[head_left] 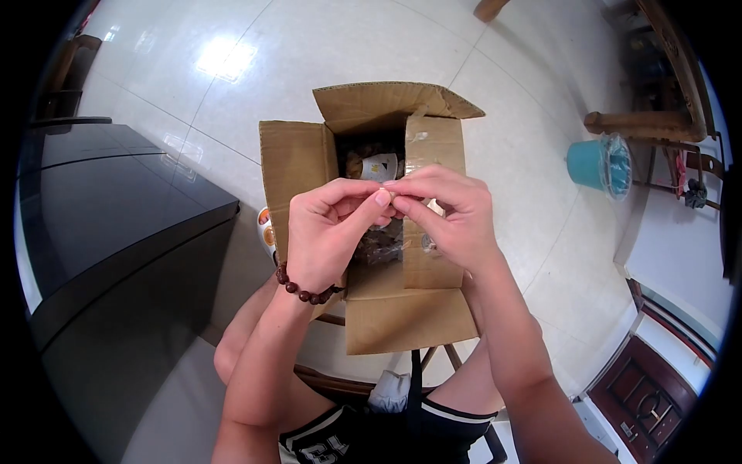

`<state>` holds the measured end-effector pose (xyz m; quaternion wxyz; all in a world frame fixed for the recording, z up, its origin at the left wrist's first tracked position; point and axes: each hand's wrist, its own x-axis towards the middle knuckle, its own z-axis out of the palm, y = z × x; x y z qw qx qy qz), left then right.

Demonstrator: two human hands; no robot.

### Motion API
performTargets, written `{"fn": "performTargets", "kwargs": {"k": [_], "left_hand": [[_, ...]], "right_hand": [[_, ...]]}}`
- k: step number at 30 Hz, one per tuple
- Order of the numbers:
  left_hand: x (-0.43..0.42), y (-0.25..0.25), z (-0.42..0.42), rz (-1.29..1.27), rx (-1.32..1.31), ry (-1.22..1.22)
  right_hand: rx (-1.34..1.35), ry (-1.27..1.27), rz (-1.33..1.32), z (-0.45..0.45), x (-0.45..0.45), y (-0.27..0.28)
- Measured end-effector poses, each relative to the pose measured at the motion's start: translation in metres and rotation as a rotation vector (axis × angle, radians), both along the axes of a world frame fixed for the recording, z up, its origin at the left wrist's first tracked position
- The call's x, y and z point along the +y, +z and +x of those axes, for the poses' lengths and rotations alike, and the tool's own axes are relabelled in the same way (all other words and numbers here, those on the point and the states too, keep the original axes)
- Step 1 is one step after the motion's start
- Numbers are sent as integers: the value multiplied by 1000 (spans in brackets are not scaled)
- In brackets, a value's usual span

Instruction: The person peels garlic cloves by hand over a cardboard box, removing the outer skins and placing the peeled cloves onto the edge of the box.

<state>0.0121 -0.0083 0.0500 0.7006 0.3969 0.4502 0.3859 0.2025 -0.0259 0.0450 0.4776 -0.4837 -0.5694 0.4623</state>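
Observation:
Over an open cardboard box [297, 166], my left hand [336, 224] and my right hand [448, 213] meet at the fingertips. Both are closed in a pinch around something small and pale, mostly hidden by the fingers. A beaded bracelet [307, 295] circles my left wrist. All the box's flaps are folded outward. Inside it lie a white item with a label [379, 166] and crumpled brown and clear material [375, 246], partly covered by my hands.
A dark cabinet [116, 201] stands at the left. A teal bin [585, 164] with a plastic liner is on the tiled floor at the right, near wooden furniture [641, 124]. My legs are on both sides of the box's near end.

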Motion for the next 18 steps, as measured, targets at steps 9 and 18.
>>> {"fn": "performTargets", "kwargs": {"k": [9, 18], "left_hand": [[2, 3, -2, -113, -72, -8], [6, 3, -7, -279, -106, 70]], "right_hand": [[-144, -88, 171, -6, 0, 2], [-157, 14, 99, 0, -2, -2]]}}
